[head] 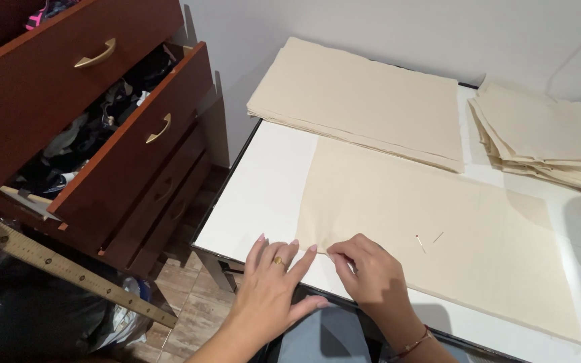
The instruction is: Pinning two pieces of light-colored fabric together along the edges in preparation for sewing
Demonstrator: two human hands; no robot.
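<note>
Pinning the near edge of the cream fabric sheet (438, 228), by the look of it. Left hand (274, 282) open and flat, fingers spread at the sheet's near-left corner on the white table (263, 195). Right hand (371, 272) pinched shut on that edge, perhaps on a pin. Two loose pins (428, 240) mid-sheet, near the right hand. Likely calling for steady fingertips along the table's front edge.

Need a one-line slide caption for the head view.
Left hand flattens cream fabric sheet while right hand pinches its near edge.
</note>
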